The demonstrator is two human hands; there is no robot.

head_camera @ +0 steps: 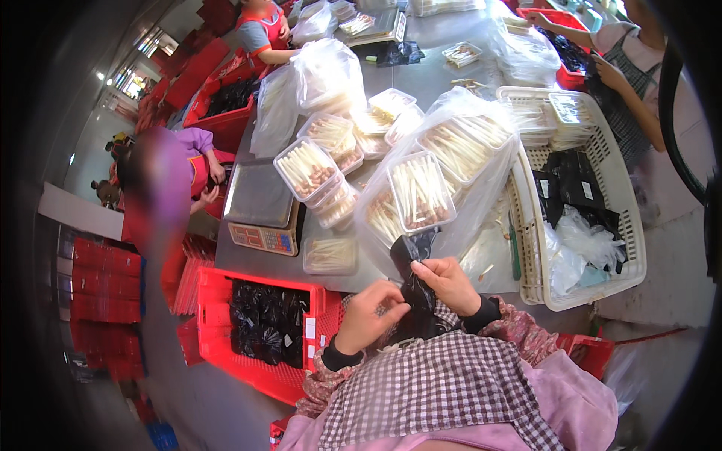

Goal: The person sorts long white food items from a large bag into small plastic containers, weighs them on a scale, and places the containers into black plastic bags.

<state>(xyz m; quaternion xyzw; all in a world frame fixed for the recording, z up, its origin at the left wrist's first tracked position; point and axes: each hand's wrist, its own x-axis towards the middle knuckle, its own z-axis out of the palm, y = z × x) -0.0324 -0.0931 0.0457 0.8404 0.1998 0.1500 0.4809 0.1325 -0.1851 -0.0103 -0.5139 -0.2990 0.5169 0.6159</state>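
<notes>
My right hand (448,284) pinches the upper part of a black plastic bag (420,301) between thumb and fingers, just off the table's near edge. Close beside the bag's left side is my left hand (372,315), its thumb and forefinger curled toward each other. Whether those fingertips grip the plastic cannot be made out. Beyond the hands, a clear tray of long white mushrooms with brown caps (421,191) rests on a large clear plastic bag (479,152) with more such trays inside. The lower end of the black bag is against the checked apron (428,389).
Stacked mushroom trays (307,169) stand beside a digital scale (262,206) on the metal table (366,265). A red crate (313,327) at left holds black bags. A white plastic basket (629,237) and a green-handled tool (515,253) lie right. Several people work around the table.
</notes>
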